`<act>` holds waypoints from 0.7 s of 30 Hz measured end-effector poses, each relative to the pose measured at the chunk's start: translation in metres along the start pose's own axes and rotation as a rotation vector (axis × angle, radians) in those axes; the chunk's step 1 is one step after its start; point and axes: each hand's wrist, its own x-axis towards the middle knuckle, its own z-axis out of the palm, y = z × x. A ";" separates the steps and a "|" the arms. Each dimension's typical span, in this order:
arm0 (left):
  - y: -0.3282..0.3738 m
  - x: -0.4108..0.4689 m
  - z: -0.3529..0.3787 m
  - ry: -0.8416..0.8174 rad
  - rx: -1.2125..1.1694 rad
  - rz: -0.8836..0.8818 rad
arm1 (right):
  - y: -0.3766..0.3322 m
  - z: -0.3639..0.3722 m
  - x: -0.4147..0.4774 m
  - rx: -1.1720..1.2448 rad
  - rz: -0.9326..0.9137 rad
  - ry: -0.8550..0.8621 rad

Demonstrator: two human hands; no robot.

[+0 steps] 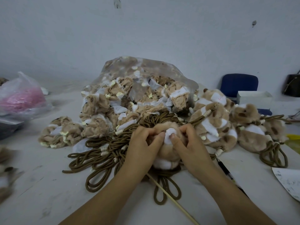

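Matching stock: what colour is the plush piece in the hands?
The plush piece is light tan with white patches; the head view shows it.

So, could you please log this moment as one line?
left hand pinches plush toy | right hand pinches it too | brown cords underneath

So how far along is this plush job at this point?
Done: a heap of furry toys with cords lies on the right. In hand: left hand and right hand both pinch one toy at its white patch. Left: many inside-out skins spill from the clear bag.
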 end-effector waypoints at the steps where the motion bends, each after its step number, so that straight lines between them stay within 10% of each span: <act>1: 0.000 0.002 0.000 -0.030 -0.062 -0.051 | 0.001 0.000 0.000 0.009 0.005 -0.015; 21: 0.010 -0.009 -0.002 -0.126 0.007 0.284 | 0.011 0.003 0.004 -0.217 0.072 0.083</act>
